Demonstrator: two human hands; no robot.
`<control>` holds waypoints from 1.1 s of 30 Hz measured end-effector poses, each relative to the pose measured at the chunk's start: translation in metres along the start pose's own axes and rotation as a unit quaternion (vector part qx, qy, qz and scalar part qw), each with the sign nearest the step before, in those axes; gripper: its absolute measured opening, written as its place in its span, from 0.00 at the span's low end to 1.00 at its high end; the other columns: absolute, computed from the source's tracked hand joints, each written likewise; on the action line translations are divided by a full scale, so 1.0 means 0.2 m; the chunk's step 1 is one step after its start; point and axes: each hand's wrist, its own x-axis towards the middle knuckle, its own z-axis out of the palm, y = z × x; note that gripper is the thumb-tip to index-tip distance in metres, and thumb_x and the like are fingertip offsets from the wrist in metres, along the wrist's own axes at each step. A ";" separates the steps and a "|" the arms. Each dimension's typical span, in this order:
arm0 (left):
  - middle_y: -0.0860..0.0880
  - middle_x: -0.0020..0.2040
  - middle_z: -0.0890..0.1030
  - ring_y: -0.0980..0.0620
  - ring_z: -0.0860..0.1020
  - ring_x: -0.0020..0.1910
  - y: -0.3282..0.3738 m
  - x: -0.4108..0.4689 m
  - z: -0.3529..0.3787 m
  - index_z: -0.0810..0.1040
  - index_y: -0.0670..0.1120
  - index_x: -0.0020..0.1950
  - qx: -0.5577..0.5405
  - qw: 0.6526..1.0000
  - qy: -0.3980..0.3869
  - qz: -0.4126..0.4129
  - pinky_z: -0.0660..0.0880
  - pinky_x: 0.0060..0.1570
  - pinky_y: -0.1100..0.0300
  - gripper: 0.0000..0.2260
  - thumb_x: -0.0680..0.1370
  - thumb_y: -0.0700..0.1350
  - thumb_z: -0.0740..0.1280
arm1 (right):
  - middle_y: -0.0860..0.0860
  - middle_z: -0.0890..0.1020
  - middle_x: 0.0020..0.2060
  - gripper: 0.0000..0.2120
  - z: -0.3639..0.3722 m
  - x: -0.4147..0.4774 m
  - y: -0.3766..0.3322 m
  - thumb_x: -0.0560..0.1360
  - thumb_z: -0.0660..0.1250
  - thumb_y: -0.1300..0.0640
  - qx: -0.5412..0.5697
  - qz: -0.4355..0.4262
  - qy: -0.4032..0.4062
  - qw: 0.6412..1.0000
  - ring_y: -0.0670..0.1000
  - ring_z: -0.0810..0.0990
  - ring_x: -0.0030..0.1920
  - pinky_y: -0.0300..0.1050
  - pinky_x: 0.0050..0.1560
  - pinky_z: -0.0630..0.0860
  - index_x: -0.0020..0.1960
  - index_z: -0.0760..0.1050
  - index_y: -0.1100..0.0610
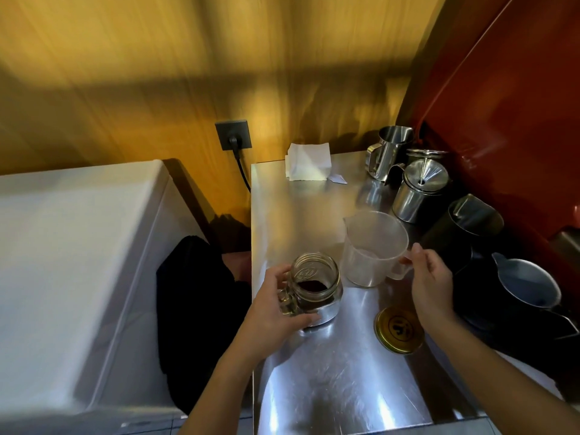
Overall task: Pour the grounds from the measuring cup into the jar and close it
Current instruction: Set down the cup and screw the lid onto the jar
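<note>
Both forearms are bare, with no sleeves or jewellery visible.

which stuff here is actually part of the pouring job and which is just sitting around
Part of the job:
- glass jar, grounds inside, held by left hand
- measuring cup, right hand at its handle
- gold lid, off, on the counter

Just lying about:
- steel pitchers
- black pitchers
- white paper
- dark cloth

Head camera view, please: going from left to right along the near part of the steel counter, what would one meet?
Left hand gripping the open jar with dark grounds inside → clear measuring cup → gold lid lying flat → right hand at the cup's handle → black pitcher.
</note>
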 end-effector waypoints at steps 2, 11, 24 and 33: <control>0.58 0.54 0.76 0.70 0.75 0.51 0.01 0.00 -0.01 0.66 0.57 0.56 -0.006 1.000 -0.018 0.001 0.68 0.46 0.78 0.33 0.62 0.37 0.80 | 0.43 0.78 0.40 0.14 -0.01 -0.01 0.01 0.79 0.54 0.48 -0.011 0.007 0.000 1.000 0.40 0.76 0.41 0.37 0.36 0.68 0.49 0.75 0.56; 0.54 0.54 0.75 0.72 0.75 0.50 0.01 0.00 0.01 0.66 0.55 0.56 -0.026 0.999 -0.019 0.011 0.69 0.45 0.78 0.32 0.62 0.32 0.78 | 0.54 0.74 0.60 0.21 -0.09 -0.13 0.05 0.74 0.61 0.44 -0.118 0.037 -0.071 0.990 0.53 0.72 0.58 0.55 0.57 0.72 0.64 0.68 0.53; 0.60 0.56 0.72 0.74 0.73 0.52 -0.05 0.01 0.02 0.65 0.58 0.55 -0.030 0.999 -0.029 0.035 0.68 0.47 0.78 0.33 0.62 0.35 0.79 | 0.47 0.54 0.74 0.35 -0.18 -0.41 0.15 0.73 0.61 0.37 -0.447 -0.071 -0.216 0.865 0.45 0.49 0.66 0.48 0.65 0.47 0.73 0.49 0.45; 0.59 0.57 0.73 0.68 0.73 0.56 -0.06 0.01 0.01 0.63 0.58 0.61 -0.003 0.999 -0.030 0.025 0.70 0.57 0.68 0.36 0.63 0.42 0.80 | 0.50 0.71 0.62 0.32 -0.18 -0.35 0.01 0.66 0.67 0.36 -0.427 -0.094 -0.227 0.870 0.53 0.67 0.60 0.45 0.57 0.62 0.66 0.65 0.47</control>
